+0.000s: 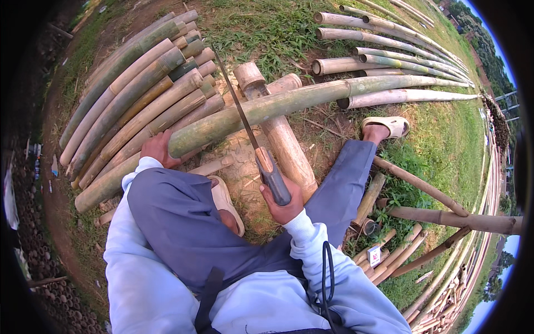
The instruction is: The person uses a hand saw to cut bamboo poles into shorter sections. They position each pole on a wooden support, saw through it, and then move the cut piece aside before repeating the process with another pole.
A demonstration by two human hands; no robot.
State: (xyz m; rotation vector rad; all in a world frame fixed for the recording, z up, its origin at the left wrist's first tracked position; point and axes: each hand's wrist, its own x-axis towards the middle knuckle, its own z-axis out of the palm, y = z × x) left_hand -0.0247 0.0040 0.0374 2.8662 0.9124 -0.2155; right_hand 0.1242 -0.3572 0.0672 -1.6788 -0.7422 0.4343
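My right hand (282,197) is closed round the dark handle of a hand saw (268,177). The long, thin blade points away from me and crosses a green bamboo pole (289,104). That pole rests across a thick, pale bamboo support (286,147) on the ground. My left hand (157,149) is beside the pole's near-left end, with its fingers curled round a shorter bamboo piece (108,186) lying at the edge of a pile. Part of those fingers is hidden.
Stacked cut bamboo lengths (144,78) lie at the left. Long bamboo poles (400,61) spread out at the far right. A bamboo frame (428,192) stands to the right, near short bamboo offcuts (400,253) and a small white box (374,256). My sandalled feet are beside the support.
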